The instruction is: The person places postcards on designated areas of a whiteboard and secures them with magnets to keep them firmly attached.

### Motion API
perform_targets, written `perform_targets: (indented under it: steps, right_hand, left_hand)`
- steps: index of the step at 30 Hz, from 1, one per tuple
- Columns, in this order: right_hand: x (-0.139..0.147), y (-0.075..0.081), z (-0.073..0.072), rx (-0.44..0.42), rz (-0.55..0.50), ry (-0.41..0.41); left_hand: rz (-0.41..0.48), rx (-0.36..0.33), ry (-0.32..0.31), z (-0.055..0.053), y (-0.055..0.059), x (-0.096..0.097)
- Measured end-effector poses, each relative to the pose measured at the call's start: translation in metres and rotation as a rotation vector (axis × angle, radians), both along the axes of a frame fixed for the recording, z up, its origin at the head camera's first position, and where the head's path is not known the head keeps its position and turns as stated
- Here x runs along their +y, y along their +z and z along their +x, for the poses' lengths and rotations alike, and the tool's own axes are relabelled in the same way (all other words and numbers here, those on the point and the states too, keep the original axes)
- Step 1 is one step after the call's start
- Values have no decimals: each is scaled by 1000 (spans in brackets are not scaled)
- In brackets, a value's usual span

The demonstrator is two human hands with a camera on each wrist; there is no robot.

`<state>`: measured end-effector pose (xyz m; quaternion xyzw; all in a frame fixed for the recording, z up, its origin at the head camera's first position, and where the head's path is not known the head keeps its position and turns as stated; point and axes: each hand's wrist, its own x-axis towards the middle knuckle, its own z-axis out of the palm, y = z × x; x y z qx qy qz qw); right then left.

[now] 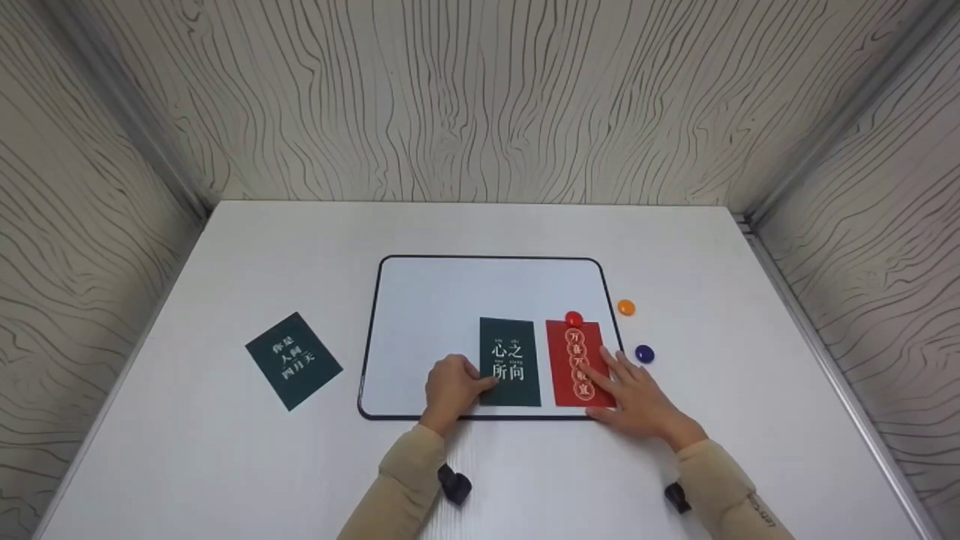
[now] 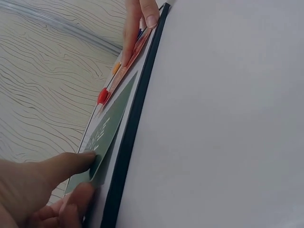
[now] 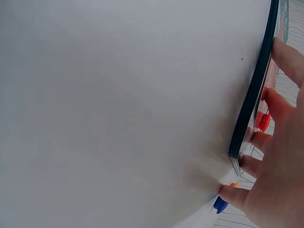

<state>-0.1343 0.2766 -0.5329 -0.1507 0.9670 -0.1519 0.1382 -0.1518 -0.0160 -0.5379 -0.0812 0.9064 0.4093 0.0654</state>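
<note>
In the head view my left hand (image 1: 450, 385) pinches the left edge of a dark green card (image 1: 512, 334) with white characters. The left wrist view shows its thumb on top of the card and fingers beneath, with that edge raised off the whiteboard (image 1: 424, 315). My right hand (image 1: 639, 403) lies spread at the board's lower right corner, its fingers reaching over a red card (image 1: 561, 360) with a column of gold-ringed characters. A round red magnet (image 1: 574, 319) sits on the red card's top edge.
Another dark green card (image 1: 292, 390) lies tilted on the white table (image 1: 187, 450), left of the board. An orange magnet (image 1: 626, 307) and a dark blue magnet (image 1: 644, 354) lie off the board's right side. Wood-grain patterned walls (image 1: 465, 105) enclose the table at the back and sides.
</note>
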Motion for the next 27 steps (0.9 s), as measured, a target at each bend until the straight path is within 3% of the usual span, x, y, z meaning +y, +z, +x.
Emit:
perform_targets:
  steps: [9, 27]
  right_hand:
    - [0, 0, -1, -13, 11, -6]
    - [-1, 1, -2, -2, -25, -28]
  left_hand:
    - [-9, -12, 0, 0, -1, 3]
    - [6, 59, -23, -2, 0, -7]
